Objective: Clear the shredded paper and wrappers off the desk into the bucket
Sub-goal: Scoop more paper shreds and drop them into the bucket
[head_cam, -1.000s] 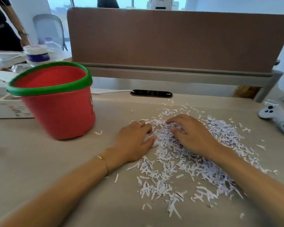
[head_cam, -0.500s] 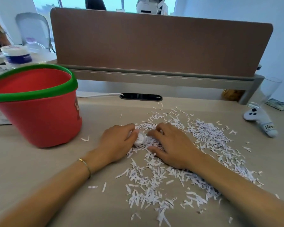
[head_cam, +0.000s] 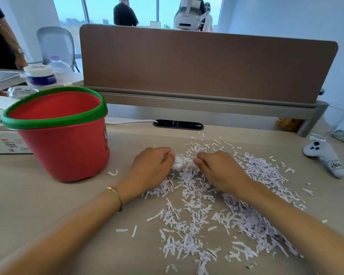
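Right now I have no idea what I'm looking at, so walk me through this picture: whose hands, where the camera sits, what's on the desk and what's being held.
No machine here: a person works with two bare hands, filmed by a wide-angle camera worn on the head, looking forward and down. That is why both forearms reach in from the bottom edge.

On the beige desk lies a wide scatter of white shredded paper strips. To the left stands a red plastic bucket with a green rim, upright and open. At the far right lies a white game-style controller.

The left hand, gold bracelet at its wrist, curls round a small crumpled clear wrapper. The right hand pinches into the shreds beside it; exactly what it holds is hidden.
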### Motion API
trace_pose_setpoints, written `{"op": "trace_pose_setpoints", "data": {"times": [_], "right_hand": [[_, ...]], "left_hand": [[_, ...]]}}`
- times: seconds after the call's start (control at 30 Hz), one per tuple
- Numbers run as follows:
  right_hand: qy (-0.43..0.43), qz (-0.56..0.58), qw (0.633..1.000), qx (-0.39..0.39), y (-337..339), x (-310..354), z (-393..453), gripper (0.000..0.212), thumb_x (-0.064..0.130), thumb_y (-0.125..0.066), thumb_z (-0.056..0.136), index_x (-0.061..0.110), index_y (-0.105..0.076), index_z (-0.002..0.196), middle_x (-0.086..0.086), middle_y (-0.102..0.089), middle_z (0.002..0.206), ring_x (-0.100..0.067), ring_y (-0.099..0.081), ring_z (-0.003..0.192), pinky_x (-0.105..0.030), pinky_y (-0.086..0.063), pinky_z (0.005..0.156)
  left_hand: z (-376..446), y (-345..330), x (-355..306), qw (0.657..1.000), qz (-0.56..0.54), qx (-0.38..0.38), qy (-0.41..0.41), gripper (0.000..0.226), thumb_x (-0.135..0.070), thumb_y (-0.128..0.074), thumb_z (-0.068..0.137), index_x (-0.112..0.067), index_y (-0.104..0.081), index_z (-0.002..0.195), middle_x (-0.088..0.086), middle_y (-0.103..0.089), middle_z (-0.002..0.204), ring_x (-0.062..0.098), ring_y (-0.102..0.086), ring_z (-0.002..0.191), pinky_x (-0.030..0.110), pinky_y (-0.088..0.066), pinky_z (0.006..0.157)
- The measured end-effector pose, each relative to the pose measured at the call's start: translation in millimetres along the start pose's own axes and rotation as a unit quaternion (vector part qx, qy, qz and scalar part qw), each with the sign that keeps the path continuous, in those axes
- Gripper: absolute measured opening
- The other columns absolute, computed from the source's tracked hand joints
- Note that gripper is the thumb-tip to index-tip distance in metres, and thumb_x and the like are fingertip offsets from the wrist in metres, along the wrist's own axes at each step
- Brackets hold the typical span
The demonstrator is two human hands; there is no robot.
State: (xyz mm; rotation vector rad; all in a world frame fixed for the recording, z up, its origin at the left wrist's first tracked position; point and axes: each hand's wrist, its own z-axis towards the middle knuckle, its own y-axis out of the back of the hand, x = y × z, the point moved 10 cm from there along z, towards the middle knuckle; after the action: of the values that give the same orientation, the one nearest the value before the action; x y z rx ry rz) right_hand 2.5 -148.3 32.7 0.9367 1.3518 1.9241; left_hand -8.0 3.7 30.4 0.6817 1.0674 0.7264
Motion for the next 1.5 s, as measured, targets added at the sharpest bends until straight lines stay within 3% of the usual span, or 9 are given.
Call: {"op": "trace_pose_setpoints", "data": {"times": [0.27, 0.43, 0.63, 0.77, 0.93, 1.1, 1.23, 1.37, 1.5], "right_hand": [[0.015, 0.066, 0.995, -0.080, 77, 16, 35, 0.047, 0.031, -0.041, 0.108, 0.013, -0.053, 0.066, -0.005, -0.056, 0.059, -0.018, -0.050, 0.056, -0.036, -0.032, 0.056], [0.054, 0.067, 0.988, -0.131, 125, 43, 61, 0.047, 0.028, -0.042, 0.107, 0.007, -0.053, 0.066, -0.004, -0.054, 0.057, -0.018, -0.051, 0.056, -0.037, -0.034, 0.056], [0.085, 0.093, 0.981, -0.145, 150, 86, 92, 0.047, 0.026, -0.044, 0.106, 0.007, -0.050, 0.063, -0.005, -0.051, 0.056, -0.017, -0.046, 0.053, -0.036, -0.034, 0.055], [0.114, 0.112, 0.975, -0.152, 152, 115, 109, 0.047, 0.024, -0.046, 0.105, 0.005, -0.045, 0.062, -0.012, -0.052, 0.057, -0.026, -0.048, 0.056, -0.042, -0.037, 0.059], [0.137, 0.151, 0.967, -0.155, 148, 146, 126, 0.048, 0.023, -0.046, 0.104, 0.009, -0.042, 0.059, -0.014, -0.056, 0.056, -0.032, -0.055, 0.057, -0.047, -0.046, 0.062], [0.161, 0.170, 0.961, -0.147, 143, 172, 141, 0.049, 0.022, -0.046, 0.104, 0.015, -0.038, 0.056, -0.003, -0.048, 0.051, -0.035, -0.058, 0.056, -0.049, -0.049, 0.059], [0.174, 0.164, 0.960, -0.144, 141, 185, 153, 0.049, 0.023, -0.045, 0.105, 0.006, -0.038, 0.059, -0.005, -0.045, 0.050, -0.029, -0.051, 0.050, -0.038, -0.039, 0.054], [0.177, 0.162, 0.961, -0.140, 141, 199, 164, 0.049, 0.021, -0.044, 0.105, 0.012, -0.034, 0.058, 0.003, -0.041, 0.046, -0.008, -0.044, 0.039, -0.019, -0.029, 0.047], [0.187, 0.170, 0.960, -0.122, 137, 222, 178, 0.050, 0.021, -0.045, 0.105, 0.014, -0.033, 0.058, 0.003, -0.040, 0.047, -0.007, -0.045, 0.038, -0.018, -0.030, 0.045]], "left_hand": [[36, 62, -35, 0.997, 0.019, -0.068, -0.008, 0.045, -0.034, -0.035, 0.104, -0.011, -0.058, 0.072, 0.006, -0.062, 0.062, 0.027, -0.064, 0.064, 0.044, -0.054, 0.063], [53, 126, -50, 0.993, 0.023, -0.111, -0.010, 0.044, -0.031, -0.036, 0.099, -0.013, -0.051, 0.062, 0.007, -0.062, 0.062, 0.030, -0.064, 0.067, 0.045, -0.053, 0.064], [45, 214, -28, 0.980, 0.064, -0.185, 0.017, 0.048, -0.031, -0.039, 0.101, -0.015, -0.047, 0.056, 0.002, -0.054, 0.056, 0.019, -0.053, 0.056, 0.032, -0.036, 0.055], [28, 254, 6, 0.972, 0.090, -0.203, 0.070, 0.046, -0.030, -0.040, 0.097, -0.011, -0.047, 0.056, 0.009, -0.059, 0.058, 0.027, -0.060, 0.062, 0.041, -0.050, 0.062], [10, 271, 60, 0.965, 0.138, -0.137, 0.177, 0.038, -0.028, -0.044, 0.095, -0.016, -0.048, 0.060, -0.001, -0.054, 0.059, 0.032, -0.065, 0.072, 0.040, -0.055, 0.067], [10, 265, 102, 0.954, 0.198, -0.054, 0.219, 0.038, -0.034, -0.041, 0.095, -0.016, -0.062, 0.069, 0.001, -0.066, 0.072, 0.024, -0.063, 0.076, 0.038, -0.054, 0.075], [18, 251, 113, 0.948, 0.226, 0.016, 0.226, 0.045, -0.045, -0.041, 0.100, -0.017, -0.068, 0.075, 0.000, -0.070, 0.072, 0.018, -0.064, 0.071, 0.031, -0.048, 0.064], [22, 248, 125, 0.957, 0.172, 0.036, 0.232, 0.057, -0.054, -0.040, 0.099, -0.011, -0.072, 0.078, 0.007, -0.075, 0.072, 0.026, -0.073, 0.066, 0.041, -0.061, 0.071], [19, 265, 121, 0.971, 0.144, -0.017, 0.192, 0.034, -0.036, -0.050, 0.097, -0.018, -0.076, 0.084, 0.003, -0.076, 0.082, 0.023, -0.072, 0.081, 0.040, -0.059, 0.082]]}}
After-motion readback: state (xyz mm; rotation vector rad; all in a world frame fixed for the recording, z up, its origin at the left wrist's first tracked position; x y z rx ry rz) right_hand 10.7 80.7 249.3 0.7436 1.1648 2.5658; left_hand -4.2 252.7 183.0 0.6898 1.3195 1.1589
